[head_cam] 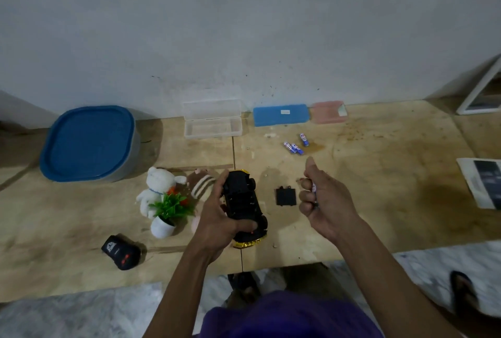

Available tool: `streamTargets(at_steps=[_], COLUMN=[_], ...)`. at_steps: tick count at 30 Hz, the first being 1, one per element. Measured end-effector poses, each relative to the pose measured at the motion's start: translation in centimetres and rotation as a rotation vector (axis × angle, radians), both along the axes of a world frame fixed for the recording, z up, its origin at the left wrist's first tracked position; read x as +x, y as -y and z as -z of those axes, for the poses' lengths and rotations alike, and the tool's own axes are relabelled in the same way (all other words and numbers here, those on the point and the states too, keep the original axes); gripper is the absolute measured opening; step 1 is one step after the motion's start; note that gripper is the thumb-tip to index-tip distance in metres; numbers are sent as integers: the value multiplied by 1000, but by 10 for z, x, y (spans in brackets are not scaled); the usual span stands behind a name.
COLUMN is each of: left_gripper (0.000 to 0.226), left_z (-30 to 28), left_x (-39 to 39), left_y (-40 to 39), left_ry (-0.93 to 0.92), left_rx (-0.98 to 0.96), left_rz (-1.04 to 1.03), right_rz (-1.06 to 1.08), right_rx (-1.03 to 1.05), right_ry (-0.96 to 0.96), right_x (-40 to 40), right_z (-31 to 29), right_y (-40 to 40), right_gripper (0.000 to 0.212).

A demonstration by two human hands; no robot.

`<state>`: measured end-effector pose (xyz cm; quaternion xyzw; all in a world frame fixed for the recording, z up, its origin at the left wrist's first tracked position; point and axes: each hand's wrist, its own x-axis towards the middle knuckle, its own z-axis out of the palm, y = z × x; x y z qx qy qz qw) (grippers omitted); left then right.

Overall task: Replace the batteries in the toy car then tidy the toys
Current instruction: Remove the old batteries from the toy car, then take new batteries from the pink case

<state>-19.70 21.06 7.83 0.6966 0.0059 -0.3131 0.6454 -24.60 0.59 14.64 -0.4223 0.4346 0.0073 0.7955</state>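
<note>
- On the worktop (pixel 379 175): a blue bin (pixel 89 142), an open clear case (pixel 212 119), blue (pixel 280 115) and pink (pixel 328 112) cases by the wall, plush toys (pixel 160 188), a potted plant (pixel 165 215) and a remote (pixel 121 252).
- Three batteries (pixel 294 145) lie beyond the hands; a black cover (pixel 285 196) lies between them.
- Left hand (pixel 217 218) grips the upturned car (pixel 244 205).
- Right hand (pixel 322 199), thumb up, curls round a battery (pixel 314 188).

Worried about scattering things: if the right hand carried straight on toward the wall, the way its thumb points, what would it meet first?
Probably the loose batteries lying beyond the right hand; depth is uncertain.
</note>
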Motion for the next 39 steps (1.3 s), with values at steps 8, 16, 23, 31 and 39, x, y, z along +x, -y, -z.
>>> streamTargets(at_steps=[8, 16, 23, 31, 39], left_gripper=[132, 133, 124, 130, 126], left_z=[50, 82, 67, 70, 68], left_x=[32, 49, 46, 47, 38], left_y=[66, 81, 83, 78, 72], left_ry=[-1, 109, 191, 153, 243], left_rx=[308, 518, 629, 673, 724], left_rz=[130, 258, 277, 309, 315], right_rz=[-51, -155, -272, -206, -51], right_rx=[-67, -79, -53, -59, -85], right_ry=[-104, -117, -148, -150, -133], right_x=[0, 19, 42, 40, 8], right_z=[30, 50, 66, 54, 37], right_y=[39, 70, 90, 91, 95], right_gripper=[29, 28, 32, 24, 33])
